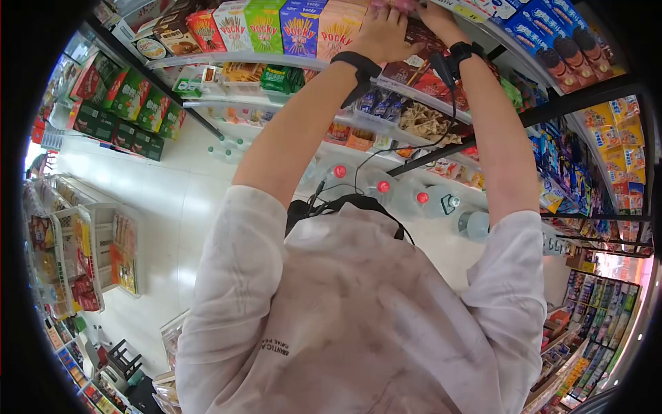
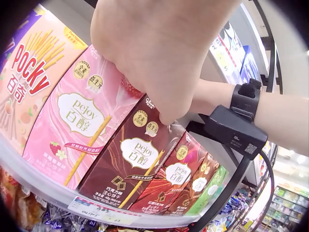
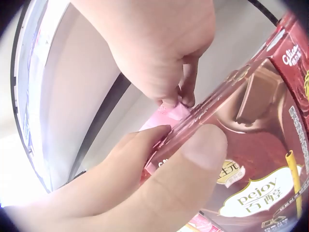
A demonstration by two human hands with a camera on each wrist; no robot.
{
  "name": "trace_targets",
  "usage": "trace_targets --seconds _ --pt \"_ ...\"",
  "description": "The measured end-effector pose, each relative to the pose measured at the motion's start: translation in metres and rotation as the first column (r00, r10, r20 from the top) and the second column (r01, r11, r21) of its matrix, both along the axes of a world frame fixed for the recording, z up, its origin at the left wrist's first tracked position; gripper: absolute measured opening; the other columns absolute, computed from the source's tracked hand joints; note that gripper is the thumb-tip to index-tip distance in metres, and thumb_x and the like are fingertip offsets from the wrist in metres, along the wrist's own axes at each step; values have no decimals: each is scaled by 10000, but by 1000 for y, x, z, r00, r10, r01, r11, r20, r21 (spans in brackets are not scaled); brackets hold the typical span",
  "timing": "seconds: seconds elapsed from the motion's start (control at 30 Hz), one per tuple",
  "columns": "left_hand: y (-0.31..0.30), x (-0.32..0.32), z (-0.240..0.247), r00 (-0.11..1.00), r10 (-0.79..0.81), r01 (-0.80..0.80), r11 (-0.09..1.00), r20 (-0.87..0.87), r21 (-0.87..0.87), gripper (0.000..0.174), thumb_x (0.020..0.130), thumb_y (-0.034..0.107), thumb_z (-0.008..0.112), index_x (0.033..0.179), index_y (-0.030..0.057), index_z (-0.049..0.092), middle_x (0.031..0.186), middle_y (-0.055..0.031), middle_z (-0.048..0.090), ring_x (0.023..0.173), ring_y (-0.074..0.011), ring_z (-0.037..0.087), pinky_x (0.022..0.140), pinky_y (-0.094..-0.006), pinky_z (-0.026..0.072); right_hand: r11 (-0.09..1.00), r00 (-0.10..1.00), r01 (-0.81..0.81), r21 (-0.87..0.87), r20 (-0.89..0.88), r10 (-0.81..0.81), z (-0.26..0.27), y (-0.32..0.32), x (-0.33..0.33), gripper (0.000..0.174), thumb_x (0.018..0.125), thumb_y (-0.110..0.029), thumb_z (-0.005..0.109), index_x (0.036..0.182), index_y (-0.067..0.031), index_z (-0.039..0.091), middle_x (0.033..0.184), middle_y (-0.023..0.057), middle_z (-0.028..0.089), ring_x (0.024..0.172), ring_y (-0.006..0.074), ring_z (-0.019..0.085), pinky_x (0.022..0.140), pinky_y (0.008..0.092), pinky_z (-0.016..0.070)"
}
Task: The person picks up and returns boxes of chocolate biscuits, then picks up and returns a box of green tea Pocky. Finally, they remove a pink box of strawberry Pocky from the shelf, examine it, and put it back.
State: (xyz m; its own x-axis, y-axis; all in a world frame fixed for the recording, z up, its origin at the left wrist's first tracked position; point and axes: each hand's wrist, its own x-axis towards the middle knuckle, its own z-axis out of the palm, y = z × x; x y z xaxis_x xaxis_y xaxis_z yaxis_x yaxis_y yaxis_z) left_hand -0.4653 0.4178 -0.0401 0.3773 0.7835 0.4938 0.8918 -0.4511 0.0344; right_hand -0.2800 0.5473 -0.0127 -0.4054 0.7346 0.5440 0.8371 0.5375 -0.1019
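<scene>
Both arms reach up to a high shop shelf. My left hand (image 1: 379, 31) (image 2: 159, 43) sits on the tops of a pink Pejoy box (image 2: 72, 121) and a brown chocolate Pejoy box (image 2: 130, 164). In the right wrist view its thumb (image 3: 198, 159) presses the front of the brown box (image 3: 260, 145), with a finger behind the top edge. My right hand (image 1: 434, 15) (image 3: 159, 48) pinches the top corner of the pink box (image 3: 169, 115) just behind. More Pejoy boxes (image 2: 186, 176) stand in a row to the right.
Pocky boxes (image 1: 300, 27) (image 2: 29, 82) fill the shelf to the left, blue boxes (image 1: 545, 34) to the right. Snack packs and large red-capped water bottles (image 1: 383, 186) sit on lower levels. A price rail (image 2: 96, 205) edges the shelf. Another rack (image 1: 83, 255) stands across the aisle.
</scene>
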Motion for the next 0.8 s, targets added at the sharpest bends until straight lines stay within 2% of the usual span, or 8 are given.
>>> trace_targets --seconds 0.03,0.07,0.13,0.17,0.4,0.63,0.73,0.8 --pt "1 -1 3 1000 11 -12 1000 -27 -18 1026 937 722 539 1555 -88 411 1619 -290 393 1500 -490 308 1255 -622 135 999 1000 28 20 11 -28 -5 6 1 568 1042 -407 579 1379 49 549 1394 342 577 1325 460 547 1107 489 441" --pt "8 0 -5 999 39 -37 997 -27 74 1010 942 738 513 1545 -68 434 1610 -267 413 1501 -463 328 1262 -608 138 998 998 56 39 21 -57 -2 4 -3 580 1039 -419 578 1382 49 550 1407 338 572 1338 455 539 1118 486 434" --pt "10 2 -16 996 81 -72 966 -27 248 984 952 771 463 1526 -28 481 1593 -221 454 1504 -410 369 1276 -582 143 988 994 93 -127 -40 -99 9 -15 -13 591 1039 -429 562 1393 44 547 1428 327 565 1359 443 527 1135 479 423" --pt "11 2 -14 996 80 -70 969 -32 237 983 952 770 462 1524 -28 484 1583 -224 461 1497 -412 376 1274 -584 149 972 990 106 -209 -66 -122 16 -25 -17 596 1039 -434 554 1398 42 546 1438 322 562 1370 438 520 1144 476 417" --pt "10 0 -13 998 56 -49 979 -25 200 986 950 767 460 1526 -33 475 1546 -253 476 1476 -416 399 1265 -586 180 983 1000 28 -181 3 -27 14 -11 -14 580 1049 -421 523 1408 34 550 1448 315 565 1349 428 550 1129 470 432" --pt "15 1 -20 998 61 -58 979 -13 196 993 943 769 470 1529 -33 474 1535 -252 485 1461 -413 414 1261 -573 203 992 996 76 -101 44 -72 13 -7 -5 608 1047 -461 526 1419 19 555 1461 305 564 1372 409 537 1143 468 416" --pt "10 -8 -16 999 -38 33 956 12 293 947 919 722 569 1446 -64 541 1425 -282 575 1342 -448 529 1195 -592 315 996 998 12 -93 61 -6 -14 39 11 480 1034 -436 601 1311 -49 664 1230 262 698 1116 463 658 984 519 525" --pt "9 -9 -14 999 -47 43 949 6 312 939 918 710 577 1441 -70 543 1411 -285 582 1335 -452 528 1190 -600 318 986 990 82 -142 125 -65 -14 42 15 548 1037 -500 562 1323 -42 652 1256 253 698 1133 456 659 999 512 511"
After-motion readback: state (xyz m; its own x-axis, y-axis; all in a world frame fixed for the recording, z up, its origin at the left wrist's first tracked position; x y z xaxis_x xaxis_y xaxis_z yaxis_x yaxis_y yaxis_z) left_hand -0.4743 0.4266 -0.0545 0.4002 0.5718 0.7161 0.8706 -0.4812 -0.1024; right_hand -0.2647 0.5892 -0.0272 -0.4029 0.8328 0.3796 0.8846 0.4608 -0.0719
